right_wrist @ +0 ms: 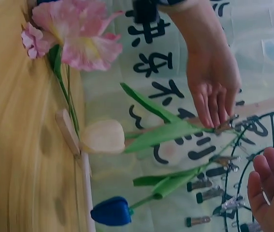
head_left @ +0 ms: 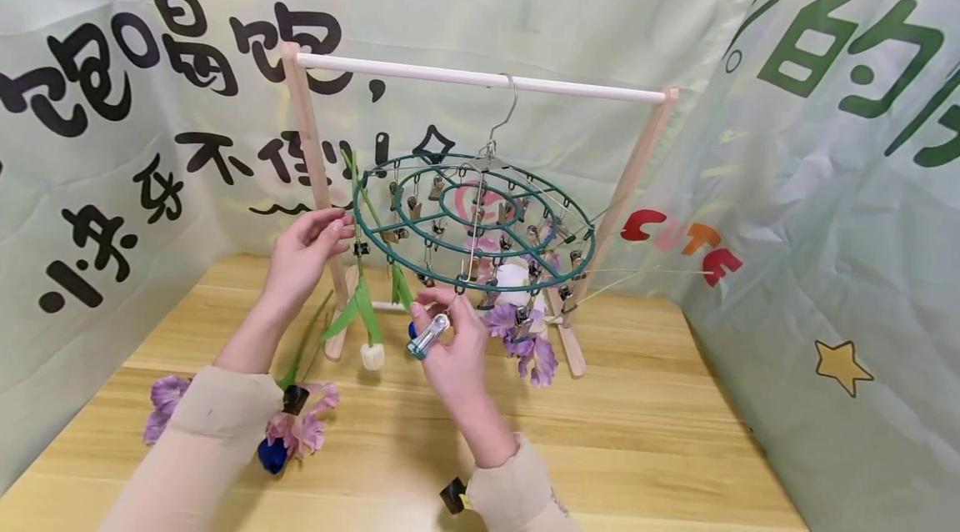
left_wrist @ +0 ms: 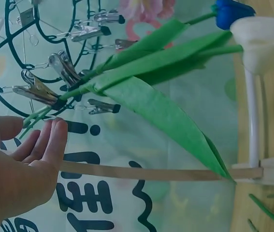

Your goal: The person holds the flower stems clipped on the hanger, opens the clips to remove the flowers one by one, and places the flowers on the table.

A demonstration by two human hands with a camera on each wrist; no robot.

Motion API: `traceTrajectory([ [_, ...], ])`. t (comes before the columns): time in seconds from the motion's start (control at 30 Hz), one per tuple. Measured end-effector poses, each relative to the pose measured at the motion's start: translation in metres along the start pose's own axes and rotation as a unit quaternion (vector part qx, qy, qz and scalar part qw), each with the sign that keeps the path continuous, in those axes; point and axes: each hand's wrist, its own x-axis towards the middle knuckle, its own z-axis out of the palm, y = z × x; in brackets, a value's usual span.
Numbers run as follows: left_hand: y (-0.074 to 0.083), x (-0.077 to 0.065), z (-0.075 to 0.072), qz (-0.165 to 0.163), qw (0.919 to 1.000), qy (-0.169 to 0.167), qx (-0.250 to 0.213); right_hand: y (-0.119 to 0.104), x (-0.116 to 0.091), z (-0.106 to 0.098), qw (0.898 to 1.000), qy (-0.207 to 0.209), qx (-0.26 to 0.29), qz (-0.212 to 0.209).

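Note:
My left hand is at the left side of a round green clip hanger, fingers loosely extended beside a white tulip. In the left wrist view, a metal clip grips the tulip's green stem, and the stem ends reach between thumb and fingers. The tulip hangs head down. My right hand is under the hanger's front rim, fingers relaxed, with a dangling silver clip slanting across it. A blue tulip also hangs head down from the hanger, partly hidden by my right hand in the head view.
The hanger's hook hangs on the white rod of a wooden stand. Purple flowers hang at its right. Pink flowers and a dark blue flower lie on the table. A black object lies by the right sleeve.

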Motion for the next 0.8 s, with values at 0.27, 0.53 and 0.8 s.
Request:
traceTrajectory([
  [0.27,0.002,0.009,0.002,-0.027,0.9995,0.006,-0.016,-0.01,0.005,0.018,0.998,-0.052,0.034,-0.006],
  [0.53,-0.003,0.014,0.004,-0.028,0.9988,0.014,-0.037,-0.008,0.015,0.039,0.998,-0.06,0.021,0.013],
  [0.8,0.002,0.014,0.004,-0.032,0.9985,0.025,-0.037,-0.003,0.028,0.053,0.998,-0.044,-0.022,0.034],
])
